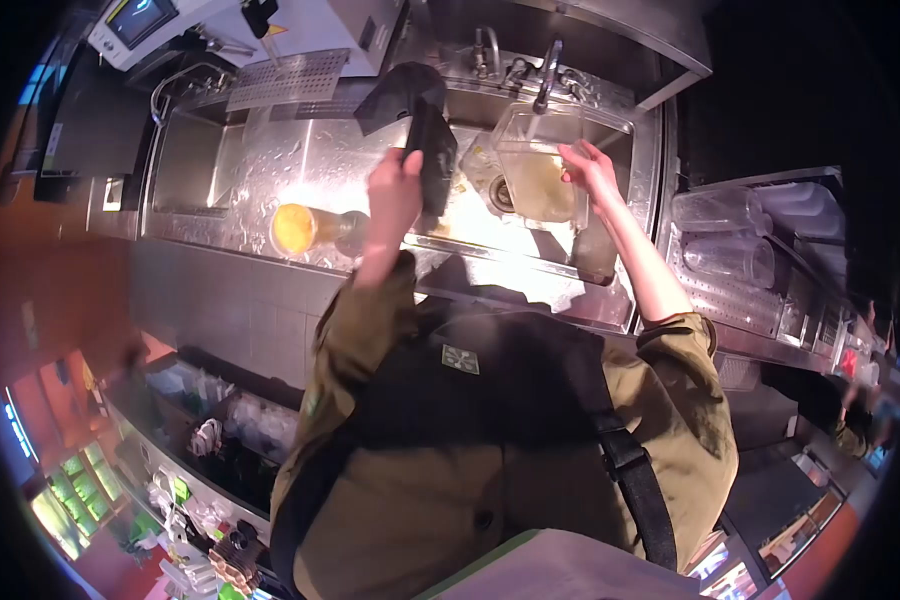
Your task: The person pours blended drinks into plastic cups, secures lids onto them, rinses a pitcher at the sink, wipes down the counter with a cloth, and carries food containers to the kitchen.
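My left hand is closed around the edge of a black container with a curved body, held over the steel counter beside the sink. Its exact kind is hard to make out. With my right hand I grip the rim of a clear plastic container. It hangs tilted in the sink basin, below the faucet, and looks pale yellowish inside. A round drain shows beside it. Left of my left wrist, a clear cup with orange-yellow contents lies on its side or leans on the wet counter.
Another basin lies at the far left, next to a perforated metal plate. Clear plastic pitchers lie on a rack at the right. A white machine stands behind the counter. Behind me are bins with bags.
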Demonstrator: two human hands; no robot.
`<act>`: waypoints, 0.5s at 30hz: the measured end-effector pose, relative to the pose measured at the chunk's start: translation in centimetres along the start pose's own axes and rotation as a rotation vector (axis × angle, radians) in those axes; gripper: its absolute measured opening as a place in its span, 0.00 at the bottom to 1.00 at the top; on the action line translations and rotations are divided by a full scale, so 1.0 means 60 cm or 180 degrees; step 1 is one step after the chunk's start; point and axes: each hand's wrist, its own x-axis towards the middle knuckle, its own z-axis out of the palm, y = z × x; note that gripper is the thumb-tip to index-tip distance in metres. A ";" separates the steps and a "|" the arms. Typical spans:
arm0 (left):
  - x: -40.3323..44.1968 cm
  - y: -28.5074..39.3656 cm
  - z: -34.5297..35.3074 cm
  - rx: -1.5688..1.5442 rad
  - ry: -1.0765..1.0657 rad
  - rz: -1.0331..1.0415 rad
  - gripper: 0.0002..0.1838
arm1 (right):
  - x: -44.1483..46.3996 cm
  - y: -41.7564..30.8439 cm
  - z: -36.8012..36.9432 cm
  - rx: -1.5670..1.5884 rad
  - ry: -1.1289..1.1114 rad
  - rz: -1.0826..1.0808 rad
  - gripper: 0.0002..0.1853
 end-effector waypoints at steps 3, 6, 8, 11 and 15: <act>0.009 -0.145 0.203 -0.0127 -0.0439 -0.0837 0.12 | -0.002 -0.014 -0.038 -0.1191 -0.0173 -0.0451 0.48; 0.018 -0.203 0.321 -0.2971 -0.1082 -0.4342 0.11 | -0.018 -0.070 -0.025 -0.2766 -0.0390 -0.0576 0.44; -0.004 -0.251 0.386 -0.3786 -0.1487 -0.4558 0.14 | -0.013 -0.101 -0.002 -0.3802 -0.0750 -0.0599 0.39; -0.005 -0.218 0.424 -0.3252 -0.1398 -0.4740 0.16 | 0.014 -0.092 0.041 -0.4763 -0.1275 -0.0766 0.33; -0.025 -0.209 0.459 -0.2516 -0.1133 -0.4835 0.21 | 0.036 -0.118 0.091 -0.5132 -0.2545 0.0344 0.26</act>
